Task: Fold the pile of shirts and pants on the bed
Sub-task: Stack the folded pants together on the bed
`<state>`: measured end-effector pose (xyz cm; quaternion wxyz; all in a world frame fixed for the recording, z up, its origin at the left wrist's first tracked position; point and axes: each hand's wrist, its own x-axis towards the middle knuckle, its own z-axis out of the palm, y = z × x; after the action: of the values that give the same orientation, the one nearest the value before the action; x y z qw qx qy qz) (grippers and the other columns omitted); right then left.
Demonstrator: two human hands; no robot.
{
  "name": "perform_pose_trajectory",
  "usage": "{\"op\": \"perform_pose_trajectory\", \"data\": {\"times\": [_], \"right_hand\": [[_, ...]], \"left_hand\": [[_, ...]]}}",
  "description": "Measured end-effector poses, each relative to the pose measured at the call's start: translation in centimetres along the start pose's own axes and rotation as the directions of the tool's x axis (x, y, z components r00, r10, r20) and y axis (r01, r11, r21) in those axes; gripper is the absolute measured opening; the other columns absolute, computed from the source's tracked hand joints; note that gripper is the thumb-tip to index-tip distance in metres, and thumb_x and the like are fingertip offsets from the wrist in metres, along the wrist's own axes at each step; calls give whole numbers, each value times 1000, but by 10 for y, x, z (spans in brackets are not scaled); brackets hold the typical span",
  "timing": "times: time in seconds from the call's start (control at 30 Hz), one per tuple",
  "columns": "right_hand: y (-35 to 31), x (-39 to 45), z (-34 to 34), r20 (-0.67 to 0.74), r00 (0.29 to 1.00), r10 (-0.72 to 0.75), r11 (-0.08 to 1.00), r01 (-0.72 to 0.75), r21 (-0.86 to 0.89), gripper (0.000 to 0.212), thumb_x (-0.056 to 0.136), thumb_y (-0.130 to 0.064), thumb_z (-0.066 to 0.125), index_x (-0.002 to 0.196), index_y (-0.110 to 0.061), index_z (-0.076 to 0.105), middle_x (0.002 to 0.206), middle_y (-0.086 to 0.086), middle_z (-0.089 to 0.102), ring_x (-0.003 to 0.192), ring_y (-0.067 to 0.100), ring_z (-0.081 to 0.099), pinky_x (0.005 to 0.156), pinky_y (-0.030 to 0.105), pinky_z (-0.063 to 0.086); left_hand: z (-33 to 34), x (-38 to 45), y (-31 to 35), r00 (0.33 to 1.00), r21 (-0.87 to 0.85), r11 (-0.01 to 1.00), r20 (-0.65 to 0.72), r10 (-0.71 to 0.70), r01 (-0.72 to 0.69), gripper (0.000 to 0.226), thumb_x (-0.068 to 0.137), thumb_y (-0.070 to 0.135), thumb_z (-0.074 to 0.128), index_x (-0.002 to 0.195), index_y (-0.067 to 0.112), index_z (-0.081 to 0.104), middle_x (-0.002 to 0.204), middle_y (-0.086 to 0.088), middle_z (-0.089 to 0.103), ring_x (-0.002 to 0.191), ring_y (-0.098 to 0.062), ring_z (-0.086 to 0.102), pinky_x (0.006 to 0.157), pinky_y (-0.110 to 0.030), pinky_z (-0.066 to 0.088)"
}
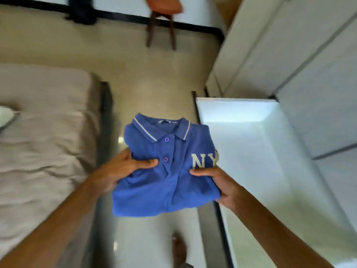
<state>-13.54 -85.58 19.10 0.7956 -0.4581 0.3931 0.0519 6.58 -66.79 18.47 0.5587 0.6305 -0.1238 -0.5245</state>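
Observation:
A folded blue polo shirt (166,171), with a white-striped collar and white letters "NY" on the chest, is held in the air over the floor between the bed and a white surface. My left hand (119,171) grips its left edge, thumb on top. On the other side, my right hand (218,182) grips the right edge, thumb lying just below the letters. The bed (44,142) with a wrinkled beige sheet lies to the left, and a pale piece of cloth (5,117) shows at its left edge.
A white table-like surface (270,161) stands to the right, with white cabinet doors (289,45) behind it. A wooden chair (164,18) stands at the far wall. Dark cloth (81,10) hangs at the top left. My bare foot (179,250) is on the shiny floor.

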Motion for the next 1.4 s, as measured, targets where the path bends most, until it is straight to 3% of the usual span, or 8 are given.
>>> {"op": "perform_pose_trajectory", "data": {"times": [0.3, 0.5, 0.67, 0.87, 1.07, 1.17, 1.3, 1.4], "right_hand": [[30, -42, -255, -383, 923, 24, 901, 146, 408, 37, 88, -8, 70, 125, -4, 70, 130, 14, 71, 115, 28, 71, 92, 40, 55], [125, -21, -366, -541, 825, 166, 620, 339, 707, 26, 99, -2, 55, 101, -7, 81, 109, 15, 78, 91, 30, 78, 83, 45, 60], [184, -30, -421, -685, 638, 352, 432, 538, 724, 33, 98, 1, 54, 83, -19, 73, 93, 2, 73, 87, 25, 73, 86, 44, 57], [248, -5, -452, -633, 462, 621, 438, 465, 769, 45, 75, -28, 73, 115, -7, 74, 113, 15, 76, 106, 37, 72, 100, 46, 55], [228, -1, -395, -472, 560, 681, 352, 315, 882, 20, 101, -28, 60, 105, -11, 69, 92, 13, 79, 94, 33, 69, 75, 40, 56], [250, 11, -379, -445, 545, 710, 312, 322, 894, 31, 103, -33, 56, 116, -7, 67, 108, 15, 77, 103, 37, 64, 92, 47, 52], [253, 3, -360, -610, 405, 681, 466, 403, 788, 17, 106, -21, 54, 121, -13, 52, 118, 12, 59, 83, 24, 59, 67, 35, 48], [251, -7, -354, -715, 297, 633, 626, 346, 699, 25, 101, -15, 64, 124, -9, 58, 117, 13, 63, 94, 28, 60, 83, 38, 51]], "left_hand": [[269, 203, 22, 928, 452, 892, 338, -157, -14, 55, 75, 23, 94, 122, 33, 67, 110, 7, 80, 101, -20, 77, 96, -43, 58], [399, 329, -102, 926, 604, 797, 313, -209, -24, 64, 53, 47, 91, 113, 29, 76, 106, 7, 80, 102, -19, 75, 102, -49, 56], [498, 347, -183, 884, 667, 745, 367, -288, -34, 45, 69, 31, 88, 111, 21, 77, 103, 0, 81, 100, -20, 76, 98, -46, 58], [525, 359, -215, 874, 775, 632, 324, -362, -25, 53, 71, 30, 94, 117, 29, 67, 108, 9, 74, 102, -14, 70, 82, -26, 53], [485, 353, -206, 900, 826, 540, 348, -262, -162, 60, 77, 47, 89, 128, 30, 61, 112, 12, 70, 101, -15, 65, 87, -28, 50], [476, 342, -209, 857, 858, 380, 454, -245, -346, 48, 88, 46, 80, 126, 24, 61, 108, 6, 69, 100, -22, 65, 87, -33, 51], [490, 319, -216, 813, 826, 357, 531, -238, -435, 37, 94, 41, 73, 120, 17, 63, 105, -4, 69, 102, -30, 66, 80, -34, 48], [493, 306, -217, 868, 862, 301, 468, -167, -407, 53, 94, 37, 70, 141, 22, 49, 129, -6, 65, 115, -33, 63, 91, -42, 54]]}}
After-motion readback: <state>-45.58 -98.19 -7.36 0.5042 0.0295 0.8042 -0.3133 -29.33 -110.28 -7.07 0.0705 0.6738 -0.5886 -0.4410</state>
